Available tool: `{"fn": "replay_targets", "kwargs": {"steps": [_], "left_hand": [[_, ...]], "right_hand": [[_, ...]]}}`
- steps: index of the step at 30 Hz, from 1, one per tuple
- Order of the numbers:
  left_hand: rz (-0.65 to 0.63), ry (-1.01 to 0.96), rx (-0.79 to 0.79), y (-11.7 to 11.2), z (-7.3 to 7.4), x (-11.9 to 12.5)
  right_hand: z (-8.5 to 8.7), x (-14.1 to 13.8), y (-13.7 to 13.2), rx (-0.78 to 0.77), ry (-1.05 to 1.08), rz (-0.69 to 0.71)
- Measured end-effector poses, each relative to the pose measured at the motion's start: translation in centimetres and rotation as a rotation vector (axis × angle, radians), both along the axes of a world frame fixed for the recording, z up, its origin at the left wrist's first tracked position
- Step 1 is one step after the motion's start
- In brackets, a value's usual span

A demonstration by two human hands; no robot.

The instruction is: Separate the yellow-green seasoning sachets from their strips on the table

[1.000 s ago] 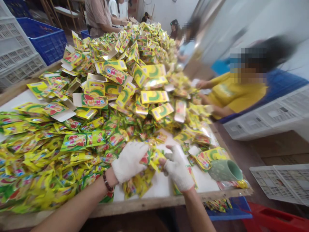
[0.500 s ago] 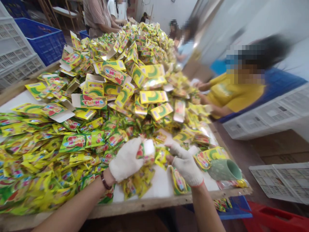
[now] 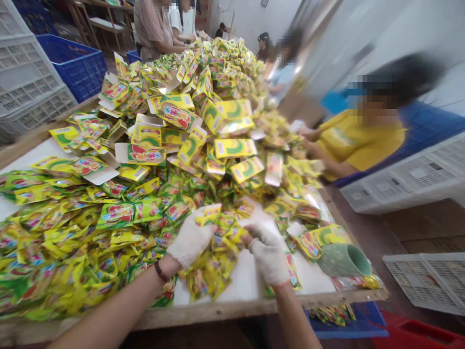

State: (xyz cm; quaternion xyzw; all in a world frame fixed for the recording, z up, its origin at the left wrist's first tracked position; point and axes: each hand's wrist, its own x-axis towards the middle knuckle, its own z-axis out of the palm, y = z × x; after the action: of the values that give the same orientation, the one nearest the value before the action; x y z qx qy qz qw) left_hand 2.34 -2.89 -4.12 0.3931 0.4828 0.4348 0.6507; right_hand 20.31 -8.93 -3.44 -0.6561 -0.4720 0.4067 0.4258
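Note:
My left hand (image 3: 192,236), in a white fingerless-style work glove, is closed round a small yellow carton (image 3: 209,213) tilted above the table. My right hand (image 3: 268,253), gloved with bare fingertips, pinches the edge of a yellow sachet (image 3: 235,236) close to the left hand. Beneath both hands lies a loose bunch of yellow sachets (image 3: 209,276). A filled-looking printed carton (image 3: 292,271) lies partly hidden behind my right wrist. Several green and yellow sachets (image 3: 116,214) spread out to the left.
A high heap of printed cartons (image 3: 236,148) covers the table's middle. At the right stand a green cup lying on its side (image 3: 345,259) and a carton (image 3: 308,244). A person in a yellow shirt (image 3: 359,140) works at the right edge. Blue crates (image 3: 74,65) stand at the left.
The carton in my left hand has turned from its white open end to a yellow side. My right hand has moved left and its fingers have closed on a sachet.

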Motion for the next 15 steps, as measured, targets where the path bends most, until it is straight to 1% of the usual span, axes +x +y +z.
{"fn": "replay_targets", "kwargs": {"steps": [1, 3, 6, 8, 11, 15], "left_hand": [[-0.002, 0.054, 0.045, 0.1, 0.0, -0.1], [-0.05, 0.127, 0.095, 0.1, 0.2, -0.2], [-0.159, 0.049, 0.084, -0.3, 0.6, 0.0], [-0.192, -0.029, 0.05, -0.5, 0.9, 0.0], [-0.124, -0.075, -0.024, -0.8, 0.7, 0.2], [0.027, -0.076, -0.124, -1.2, 0.2, 0.6]], "right_hand": [[0.4, 0.3, 0.0, 0.006, -0.037, 0.036], [1.3, 0.7, 0.4, 0.017, -0.104, 0.124], [2.7, 0.6, 1.2, 0.024, -0.198, 0.193], [3.1, 0.3, 1.8, 0.024, -0.237, 0.204], [2.8, -0.1, 2.0, 0.04, -0.231, 0.176], [1.3, -0.8, 1.3, 0.023, -0.001, 0.049]]}}
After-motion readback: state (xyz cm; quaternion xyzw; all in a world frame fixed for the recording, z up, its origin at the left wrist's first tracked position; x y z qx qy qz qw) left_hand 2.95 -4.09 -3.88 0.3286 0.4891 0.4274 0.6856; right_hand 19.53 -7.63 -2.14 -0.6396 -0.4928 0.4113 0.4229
